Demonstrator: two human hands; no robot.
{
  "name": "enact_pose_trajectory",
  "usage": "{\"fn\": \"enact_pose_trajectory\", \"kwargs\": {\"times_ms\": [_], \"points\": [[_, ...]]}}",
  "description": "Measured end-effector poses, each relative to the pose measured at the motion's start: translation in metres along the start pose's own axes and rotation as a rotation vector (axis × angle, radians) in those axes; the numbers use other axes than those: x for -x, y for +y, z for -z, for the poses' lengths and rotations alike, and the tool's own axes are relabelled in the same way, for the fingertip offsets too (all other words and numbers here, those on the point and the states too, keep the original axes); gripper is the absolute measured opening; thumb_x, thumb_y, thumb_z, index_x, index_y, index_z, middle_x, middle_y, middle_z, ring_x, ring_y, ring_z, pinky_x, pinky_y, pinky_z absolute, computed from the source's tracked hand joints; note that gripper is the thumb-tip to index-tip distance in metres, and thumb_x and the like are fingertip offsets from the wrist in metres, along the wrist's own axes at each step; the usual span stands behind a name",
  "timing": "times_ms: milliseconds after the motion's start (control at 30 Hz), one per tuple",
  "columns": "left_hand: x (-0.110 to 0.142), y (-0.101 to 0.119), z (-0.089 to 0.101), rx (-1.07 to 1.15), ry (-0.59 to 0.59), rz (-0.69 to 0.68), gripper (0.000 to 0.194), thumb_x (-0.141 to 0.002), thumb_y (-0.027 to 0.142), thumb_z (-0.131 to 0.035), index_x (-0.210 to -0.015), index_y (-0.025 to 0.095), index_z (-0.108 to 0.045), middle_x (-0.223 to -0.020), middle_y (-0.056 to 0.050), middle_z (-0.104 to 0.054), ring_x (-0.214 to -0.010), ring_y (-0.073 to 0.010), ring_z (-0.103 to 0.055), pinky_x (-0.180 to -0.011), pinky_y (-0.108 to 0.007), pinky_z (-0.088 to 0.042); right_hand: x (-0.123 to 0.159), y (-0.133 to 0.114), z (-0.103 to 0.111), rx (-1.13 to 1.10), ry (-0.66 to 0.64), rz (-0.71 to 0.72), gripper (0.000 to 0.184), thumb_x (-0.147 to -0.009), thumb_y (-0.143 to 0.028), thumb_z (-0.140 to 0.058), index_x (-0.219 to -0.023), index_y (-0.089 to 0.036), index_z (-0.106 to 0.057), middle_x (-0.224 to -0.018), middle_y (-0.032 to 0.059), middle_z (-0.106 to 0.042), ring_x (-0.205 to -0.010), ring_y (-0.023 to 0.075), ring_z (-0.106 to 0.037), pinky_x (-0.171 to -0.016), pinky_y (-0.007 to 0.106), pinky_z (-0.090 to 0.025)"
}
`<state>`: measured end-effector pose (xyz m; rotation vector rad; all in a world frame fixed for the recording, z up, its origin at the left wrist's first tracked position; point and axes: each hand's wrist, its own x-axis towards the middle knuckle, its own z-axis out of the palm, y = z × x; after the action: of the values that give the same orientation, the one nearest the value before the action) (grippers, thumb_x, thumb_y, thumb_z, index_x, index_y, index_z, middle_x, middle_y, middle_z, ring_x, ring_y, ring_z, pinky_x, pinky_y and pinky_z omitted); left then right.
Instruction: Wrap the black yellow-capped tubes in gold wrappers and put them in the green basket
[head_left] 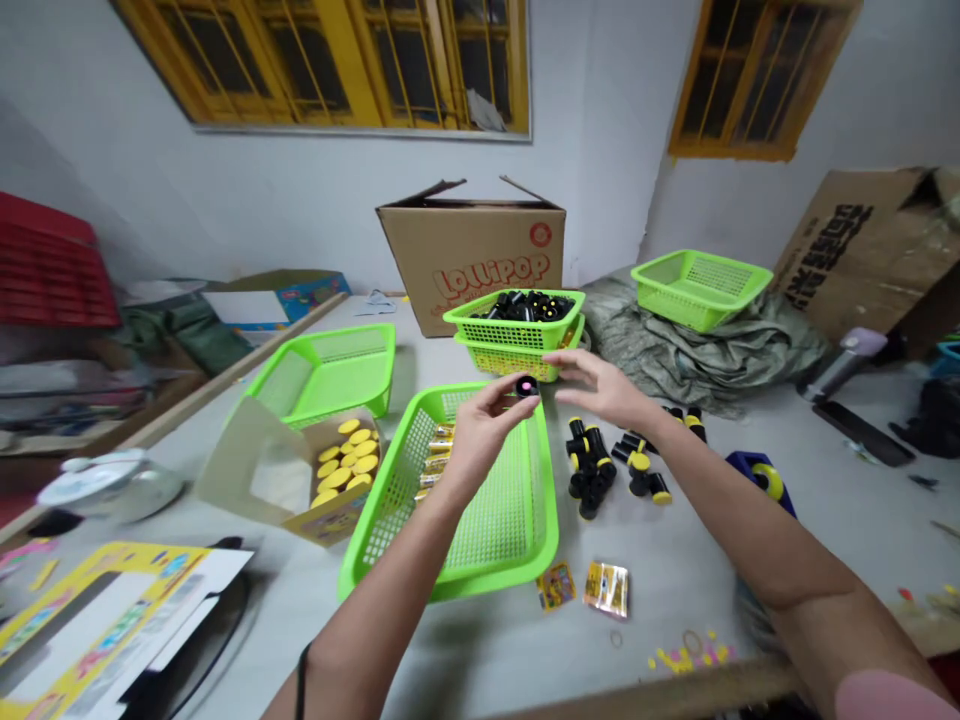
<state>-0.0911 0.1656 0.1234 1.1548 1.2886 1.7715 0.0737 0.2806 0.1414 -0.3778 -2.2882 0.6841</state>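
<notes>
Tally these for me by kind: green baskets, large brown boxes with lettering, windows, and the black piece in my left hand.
Green baskets: 5, counting the stacked pair as 2
Large brown boxes with lettering: 2
Windows: 2
Black piece in your left hand: 1
Total: 10

A pale, whitish wall (300, 190) runs behind the work area, its left end dim and greyish; a broad window (360, 60) with a yellow frame is set high in it, its panes dark behind thin bars, a pale strip along its lower edge; to the right, a smaller window (765, 80) has a similar orange-yellow frame and dark panes; the table (787, 440) has a light grey top with wooden strips along its left and front edges; the light is soft, with faint, blurred shadows on the tabletop.
</notes>
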Motion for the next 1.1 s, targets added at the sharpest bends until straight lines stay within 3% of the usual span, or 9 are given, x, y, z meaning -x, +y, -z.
{"fn": "enact_pose_trajectory", "kwargs": {"times_ms": [67,167,233,333,433,567,800,1100], "points": [[-0.003,0.006,0.012,-0.004,0.111,0.0,0.045,-0.063,0.036,-0.084,-0.103,0.019,-0.075,-0.095,-0.005,-0.076,-0.076,-0.0162,-0.067,-0.076,-0.033,-0.059,-0.038,0.008,0.0,0.244,0.006,-0.102,0.039,-0.091,-0.019,-0.053,-0.13,-0.02,-0.054,-0.138,0.0108,-0.057,-0.129,0.0211,-0.053,-0.109,0.041,-0.045],[0.002,0.015,0.022,-0.038,0.133,0.028,0.049,-0.06,0.039,-0.085,-0.103,0.017,-0.075,-0.091,-0.004,-0.075,-0.074,-0.0165,-0.067,-0.076,-0.033,-0.059,-0.092,0.017,-0.013,0.632,-0.065,-0.252,0.04,-0.093,-0.023,-0.057,-0.132,-0.013,-0.053,-0.141,0.0164,-0.054,-0.134,0.0267,-0.047,-0.114,0.046,-0.037],[0.011,0.02,0.025,-0.068,0.109,0.057,0.05,-0.06,0.038,-0.086,-0.104,0.018,-0.075,-0.088,-0.004,-0.074,-0.075,-0.0169,-0.067,-0.077,-0.033,-0.059,-0.118,0.023,-0.025,0.712,-0.144,-0.309,0.039,-0.093,-0.03,-0.061,-0.128,-0.014,-0.056,-0.132,0.0154,-0.059,-0.123,0.0276,-0.056,-0.105,0.049,-0.045],[0.028,0.02,0.03,-0.115,0.093,0.086,0.048,-0.063,0.038,-0.084,-0.105,0.018,-0.075,-0.084,-0.003,-0.073,-0.072,-0.0164,-0.067,-0.075,-0.032,-0.059,-0.135,0.03,-0.031,0.758,-0.213,-0.368,0.036,-0.094,-0.037,-0.06,-0.124,-0.017,-0.058,-0.124,0.0093,-0.061,-0.106,0.0218,-0.063,-0.09,0.044,-0.055],[0.045,0.015,0.039,-0.148,0.068,0.088,0.047,-0.065,0.04,-0.083,-0.107,0.019,-0.075,-0.084,-0.004,-0.073,-0.071,-0.0177,-0.067,-0.073,-0.032,-0.059,-0.132,0.037,-0.019,0.793,-0.19,-0.388,0.03,-0.094,-0.034,-0.06,-0.119,-0.017,-0.061,-0.121,0.0085,-0.063,-0.106,0.0219,-0.063,-0.09,0.042,-0.054],[0.061,0.006,0.048,-0.176,0.043,0.073,0.043,-0.066,0.039,-0.082,-0.106,0.022,-0.076,-0.096,-0.007,-0.075,-0.078,-0.0197,-0.069,-0.078,-0.034,-0.06,-0.121,0.047,0.014,0.802,-0.054,-0.39,0.021,-0.09,-0.024,-0.061,-0.109,-0.021,-0.069,-0.11,0.009,-0.07,-0.106,0.0248,-0.063,-0.088,0.037,-0.05],[0.058,0.005,0.049,-0.157,0.047,0.108,0.045,-0.066,0.04,-0.083,-0.106,0.022,-0.076,-0.098,-0.007,-0.075,-0.077,-0.0201,-0.069,-0.078,-0.035,-0.061,-0.11,0.061,0.047,0.805,0.177,-0.275,0.019,-0.083,-0.023,-0.063,-0.099,-0.023,-0.073,-0.097,0.0075,-0.071,-0.095,0.026,-0.061,-0.079,0.037,-0.048],[0.05,0.016,0.054,-0.138,0.176,0.092,0.05,-0.063,0.039,-0.086,-0.109,0.024,-0.074,-0.103,-0.005,-0.074,-0.089,-0.0192,-0.068,-0.087,-0.032,-0.057,-0.09,0.078,0.076,0.897,0.148,-0.3,0.023,-0.082,-0.02,-0.06,-0.1,-0.016,-0.073,-0.099,0.0118,-0.072,-0.097,0.0283,-0.059,-0.082,0.038,-0.045]]}}
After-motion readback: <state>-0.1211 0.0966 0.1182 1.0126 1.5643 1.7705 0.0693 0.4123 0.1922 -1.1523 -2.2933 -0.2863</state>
